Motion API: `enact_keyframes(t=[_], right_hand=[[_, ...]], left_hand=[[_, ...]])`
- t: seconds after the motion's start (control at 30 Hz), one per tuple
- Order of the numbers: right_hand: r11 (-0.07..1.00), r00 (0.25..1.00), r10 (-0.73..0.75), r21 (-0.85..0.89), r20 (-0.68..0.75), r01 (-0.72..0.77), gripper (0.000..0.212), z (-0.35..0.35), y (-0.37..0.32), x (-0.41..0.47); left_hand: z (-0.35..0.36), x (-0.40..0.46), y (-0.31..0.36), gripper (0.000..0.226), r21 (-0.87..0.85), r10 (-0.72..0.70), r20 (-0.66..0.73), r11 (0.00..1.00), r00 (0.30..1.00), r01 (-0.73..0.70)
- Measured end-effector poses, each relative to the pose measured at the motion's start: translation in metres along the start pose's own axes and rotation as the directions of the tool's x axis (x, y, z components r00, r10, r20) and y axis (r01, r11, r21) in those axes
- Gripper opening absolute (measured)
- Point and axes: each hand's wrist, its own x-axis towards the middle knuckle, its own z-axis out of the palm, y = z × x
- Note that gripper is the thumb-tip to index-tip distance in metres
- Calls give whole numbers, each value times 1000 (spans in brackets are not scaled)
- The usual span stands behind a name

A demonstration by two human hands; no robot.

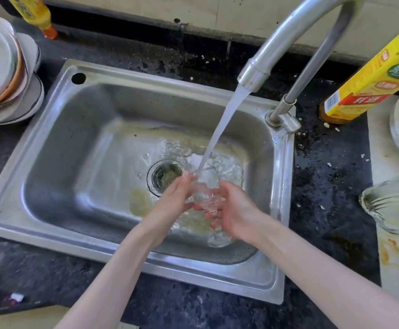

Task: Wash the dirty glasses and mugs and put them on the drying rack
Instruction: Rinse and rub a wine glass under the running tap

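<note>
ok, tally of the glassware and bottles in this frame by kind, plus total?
Clear drinking glass, under the tap stream, held between left hand and right hand: 1
Glass mug or jug on the counter at right, cut off by the frame edge: 1
Yellow-labelled bottles, one at top left, one at right: 2
Total: 4

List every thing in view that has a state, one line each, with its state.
Tap: running.
Glass: held in both hands under the stream.
Left hand: gripping the glass.
Right hand: cupping the glass.
Sink: wet, drain unplugged.
Plates: stacked.
Jug: lying on its side.
</note>
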Motion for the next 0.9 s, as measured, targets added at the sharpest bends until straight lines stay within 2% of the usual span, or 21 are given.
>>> enact_keyframes(t=[0.1,0.2,0.27,0.33,0.37,0.4,0.43,0.47,0.53,0.6,0.63,0.67,0.73,0.77,0.8,0.87,0.9], right_hand=[[971,972,-229,-79,-48,225,46,2,4,7],[896,905,-423,-124,49,425,52,-1,3,4],[839,857,-501,-178,120,515,54,-5,3,3],[820,843,-526,-198,111,537,65,-7,1,3],[820,845,-528,-203,89,534,69,-7,-1,3],[825,848,-525,-206,68,527,69,-7,-4,3],[833,856,-513,-209,54,513,66,-7,-8,3],[844,868,-494,-213,48,492,66,-8,-12,3],[873,901,-431,-225,59,432,75,-9,-18,1],[909,928,-353,-191,122,371,73,-6,-21,-1],[928,931,-318,-140,181,344,71,-3,-22,-3],[939,921,-304,-89,243,333,68,0,-22,-4],[937,886,-324,-14,331,348,59,6,-22,-7],[936,873,-334,20,354,351,56,10,-20,-8],[940,877,-330,35,351,339,60,13,-17,-7],[962,911,-266,25,315,272,71,20,-11,-5],[973,924,-224,23,312,228,74,21,-10,-3]], left_hand=[[2,2,7,52,-57,114,11,992,993,-113],[2,6,17,38,-173,155,26,974,988,-148],[1,7,25,28,-158,193,-11,969,981,-192],[0,6,29,24,-1,338,-91,941,937,-339],[-2,3,32,21,157,488,-121,869,864,-469],[-5,3,34,19,335,634,-100,747,767,-574],[-9,2,35,19,466,722,-31,622,691,-629],[-13,3,35,22,544,749,46,536,661,-645],[-16,5,36,36,597,703,176,481,689,-642],[-14,10,31,53,616,665,246,454,705,-644],[-12,12,27,57,598,669,236,472,705,-648],[-10,14,24,56,547,666,193,537,721,-642],[-6,16,22,46,370,603,74,723,794,-584],[-3,16,23,38,295,565,29,783,824,-547],[2,16,25,28,257,549,-17,810,836,-527],[12,18,32,5,309,560,-170,812,811,-496],[15,20,35,10,327,557,-247,818,793,-472]])
